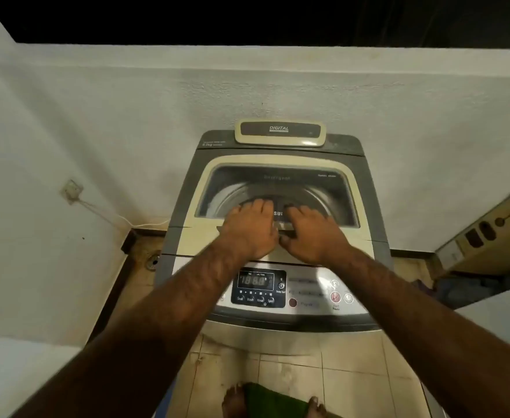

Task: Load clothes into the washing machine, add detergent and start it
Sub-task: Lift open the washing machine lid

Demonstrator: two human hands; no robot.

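Observation:
A grey and cream top-loading washing machine (278,336) stands against the white wall. Its lid (205,236) is down, and through the tinted window (278,182) I see the steel drum; no clothes can be made out inside. My left hand (249,229) lies flat on the lid's front part, fingers reaching onto the window. My right hand (314,233) rests beside it, palm down, with its thumb at the lid handle (285,229). Neither hand holds anything. The control panel (258,286) is lit and shows digits. A red start/pause button (335,297) sits to its right.
A wall socket (72,190) with a white cable is at the left, above a floor drain (152,262). A cardboard box (489,230) stands at the right with dark cloth (471,288) below it. My bare feet are on a green mat (272,402) on the tiled floor.

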